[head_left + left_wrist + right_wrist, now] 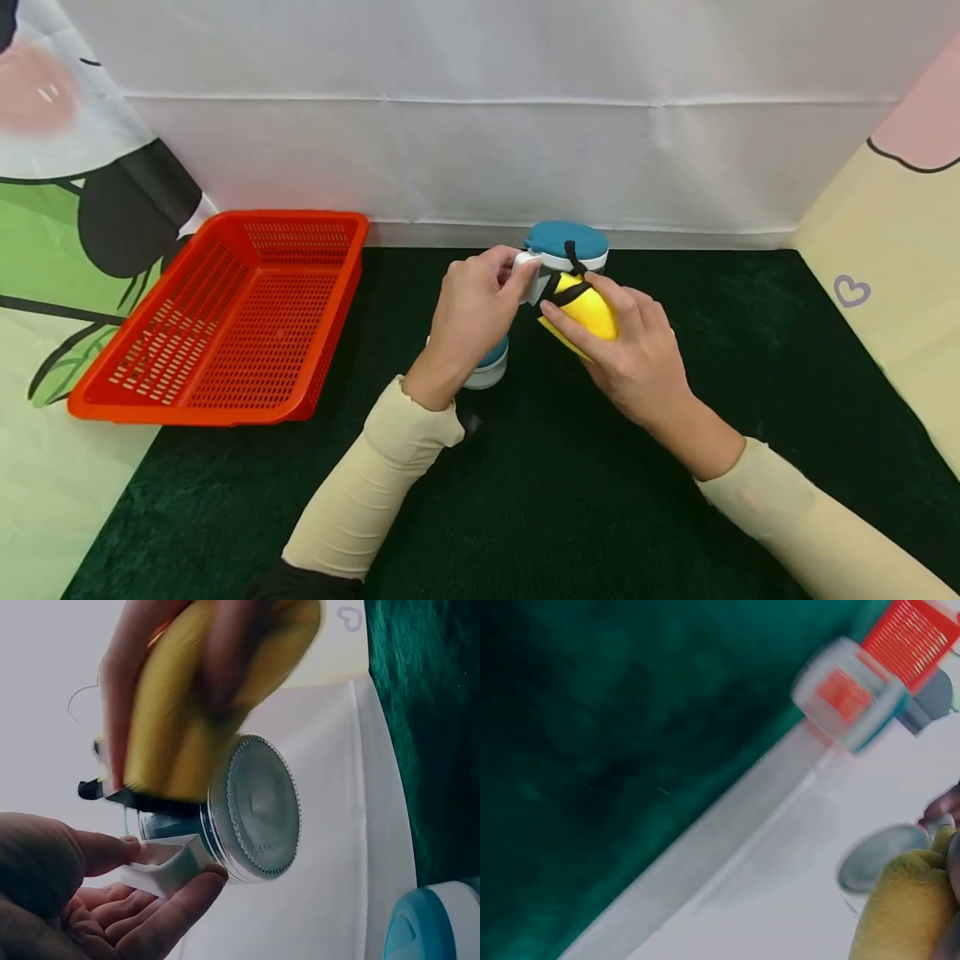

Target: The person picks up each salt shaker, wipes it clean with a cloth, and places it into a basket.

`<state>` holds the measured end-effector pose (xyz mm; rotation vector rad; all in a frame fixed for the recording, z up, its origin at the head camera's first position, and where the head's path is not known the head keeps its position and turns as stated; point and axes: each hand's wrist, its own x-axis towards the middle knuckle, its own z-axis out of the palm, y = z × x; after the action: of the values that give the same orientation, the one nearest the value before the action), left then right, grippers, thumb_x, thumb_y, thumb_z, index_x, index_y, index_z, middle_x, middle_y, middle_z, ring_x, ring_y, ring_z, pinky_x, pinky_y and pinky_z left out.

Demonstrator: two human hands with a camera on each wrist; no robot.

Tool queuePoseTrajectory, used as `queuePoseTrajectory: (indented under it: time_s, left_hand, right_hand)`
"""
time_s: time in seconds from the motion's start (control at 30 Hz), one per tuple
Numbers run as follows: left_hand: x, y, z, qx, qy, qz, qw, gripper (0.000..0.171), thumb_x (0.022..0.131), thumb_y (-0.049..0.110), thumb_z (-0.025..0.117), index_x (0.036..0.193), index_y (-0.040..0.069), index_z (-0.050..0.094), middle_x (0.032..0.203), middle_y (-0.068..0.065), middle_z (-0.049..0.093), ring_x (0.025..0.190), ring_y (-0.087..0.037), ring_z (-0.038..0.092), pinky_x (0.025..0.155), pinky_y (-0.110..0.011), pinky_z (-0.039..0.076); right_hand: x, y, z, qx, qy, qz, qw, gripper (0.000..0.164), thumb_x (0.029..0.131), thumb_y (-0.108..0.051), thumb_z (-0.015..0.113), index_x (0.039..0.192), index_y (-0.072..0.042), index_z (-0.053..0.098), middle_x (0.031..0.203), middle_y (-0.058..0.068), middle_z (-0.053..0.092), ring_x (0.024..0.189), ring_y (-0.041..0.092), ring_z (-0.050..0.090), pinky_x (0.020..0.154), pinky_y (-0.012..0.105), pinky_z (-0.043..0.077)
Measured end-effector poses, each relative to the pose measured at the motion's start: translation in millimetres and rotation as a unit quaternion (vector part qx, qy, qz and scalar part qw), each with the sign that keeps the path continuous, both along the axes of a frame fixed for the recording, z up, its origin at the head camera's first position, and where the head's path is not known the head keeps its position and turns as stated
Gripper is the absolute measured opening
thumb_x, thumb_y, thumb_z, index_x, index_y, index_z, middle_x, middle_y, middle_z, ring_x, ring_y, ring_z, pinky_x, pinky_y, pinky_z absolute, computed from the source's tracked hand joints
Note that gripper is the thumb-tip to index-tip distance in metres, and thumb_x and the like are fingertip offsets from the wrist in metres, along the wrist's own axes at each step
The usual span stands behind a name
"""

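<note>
My left hand [476, 304] pinches the white handle [169, 864] of a glass jar [259, 806] between thumb and fingers. The jar's blue lid [567, 240] shows behind the hands, and its ridged base faces the left wrist camera. In my right hand [637, 354] is a bunched yellow cloth [591, 312] with black trim and a black cord loop [574, 257]. The cloth's black edge sits right at the handle. Just below the left hand, a second blue-lidded jar [487, 377] stands on the table, partly hidden by that hand.
A red plastic basket [296, 396] with slotted sides stands on the left of the dark green tabletop [600, 500]. White fabric [450, 158] hangs along the back, with printed panels at both sides. A small dark object [470, 423] lies by the left cuff.
</note>
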<state>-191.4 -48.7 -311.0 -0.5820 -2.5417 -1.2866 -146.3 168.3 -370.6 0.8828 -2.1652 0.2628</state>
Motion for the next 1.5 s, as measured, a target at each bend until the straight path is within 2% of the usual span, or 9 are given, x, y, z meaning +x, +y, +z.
queuePoseTrajectory:
  time_s: [0.3, 0.73, 0.9, 1.03, 1.17, 1.3, 1.4, 1.47, 1.5]
  left_hand:
    - [0.6, 2.2, -0.7, -0.01, -0.008, -0.004, 0.9999, 0.029, 0.105, 0.03, 0.063, 0.116, 0.004, 0.072, 0.084, 0.0, 0.07, 0.064, -0.014, 0.057, 0.055, -0.029, 0.049]
    - [-0.8, -4.1, -1.3, -0.008, -0.008, 0.005, 0.9999, 0.029, 0.105, 0.029, 0.064, 0.114, 0.003, 0.072, 0.081, -0.002, 0.07, 0.062, -0.014, 0.058, 0.057, -0.027, 0.052]
    - [-0.2, -2.9, -0.9, -0.003, -0.005, -0.002, 1.0, 0.029, 0.105, 0.029, 0.064, 0.115, 0.003, 0.072, 0.086, -0.002, 0.072, 0.066, -0.013, 0.061, 0.062, -0.026, 0.055]
    - [1.5, -0.9, 0.7, 0.002, -0.008, -0.013, 0.9999, 0.029, 0.105, 0.029, 0.063, 0.117, 0.004, 0.071, 0.092, -0.003, 0.074, 0.07, -0.013, 0.064, 0.065, -0.026, 0.057]
    - [3.6, -1.3, 2.6, 0.022, -0.024, -0.021, 0.9993, 0.03, 0.106, 0.029, 0.062, 0.118, 0.004, 0.071, 0.098, -0.004, 0.075, 0.073, -0.013, 0.064, 0.065, -0.027, 0.057]
    - [5.2, -2.3, 4.7, 0.05, -0.028, -0.026, 0.998, 0.03, 0.106, 0.029, 0.061, 0.118, 0.004, 0.071, 0.098, -0.004, 0.075, 0.073, -0.014, 0.063, 0.064, -0.028, 0.056]
    - [5.6, -1.3, 5.1, 0.059, -0.023, -0.025, 0.9977, 0.03, 0.106, 0.029, 0.062, 0.117, 0.004, 0.072, 0.097, -0.004, 0.075, 0.073, -0.014, 0.063, 0.064, -0.029, 0.056]
    - [5.3, 0.1, 4.9, 0.058, -0.022, -0.022, 0.9978, 0.029, 0.106, 0.029, 0.062, 0.117, 0.004, 0.072, 0.097, -0.004, 0.075, 0.073, -0.013, 0.063, 0.064, -0.028, 0.056]
    - [5.3, 0.9, 4.8, 0.056, -0.022, -0.02, 0.998, 0.03, 0.106, 0.029, 0.062, 0.117, 0.004, 0.072, 0.096, -0.003, 0.075, 0.073, -0.013, 0.063, 0.064, -0.027, 0.056]
  right_hand:
    - [-10.8, -3.5, 31.5, -0.048, 0.018, -0.049, 0.998, 0.075, 0.086, -0.002, 0.081, 0.15, -0.027, 0.053, 0.145, 0.031, 0.039, 0.118, 0.051, 0.046, 0.093, 0.062, 0.046]
    - [5.6, -8.9, -12.5, 0.015, -0.041, 0.001, 0.999, 0.078, 0.083, -0.009, 0.084, 0.149, -0.032, 0.052, 0.148, 0.025, 0.036, 0.116, 0.048, 0.049, 0.094, 0.061, 0.047]
    - [1.0, -6.8, -4.4, -0.025, -0.025, 0.004, 0.999, 0.078, 0.08, -0.005, 0.085, 0.147, -0.029, 0.055, 0.146, 0.028, 0.038, 0.116, 0.05, 0.049, 0.095, 0.061, 0.045]
    - [-4.1, -4.9, 10.6, -0.086, -0.025, -0.017, 0.996, 0.069, 0.086, -0.003, 0.078, 0.146, -0.028, 0.056, 0.147, 0.028, 0.038, 0.119, 0.05, 0.046, 0.095, 0.061, 0.045]
    - [-8.8, -1.2, 21.7, -0.21, -0.071, -0.039, 0.974, 0.06, 0.092, -0.004, 0.073, 0.145, -0.025, 0.057, 0.147, 0.025, 0.038, 0.121, 0.042, 0.046, 0.092, 0.052, 0.047]
    - [-12.5, 3.1, 25.9, -0.356, -0.139, -0.032, 0.923, 0.056, 0.096, -0.005, 0.069, 0.148, -0.019, 0.055, 0.14, 0.019, 0.043, 0.114, 0.023, 0.046, 0.085, 0.035, 0.045]
    - [-12.3, 2.8, 25.1, -0.419, -0.173, -0.018, 0.891, 0.058, 0.097, -0.003, 0.065, 0.151, -0.018, 0.051, 0.136, 0.01, 0.047, 0.107, 0.016, 0.047, 0.08, 0.03, 0.044]
    - [-10.5, -0.5, 23.7, -0.428, -0.17, -0.008, 0.887, 0.057, 0.097, -0.003, 0.065, 0.151, -0.017, 0.051, 0.136, 0.008, 0.046, 0.107, 0.016, 0.046, 0.081, 0.03, 0.044]
    - [-9.3, -2.8, 22.5, -0.42, -0.16, -0.005, 0.893, 0.056, 0.097, -0.004, 0.066, 0.15, -0.017, 0.052, 0.138, 0.01, 0.046, 0.109, 0.017, 0.046, 0.083, 0.031, 0.044]
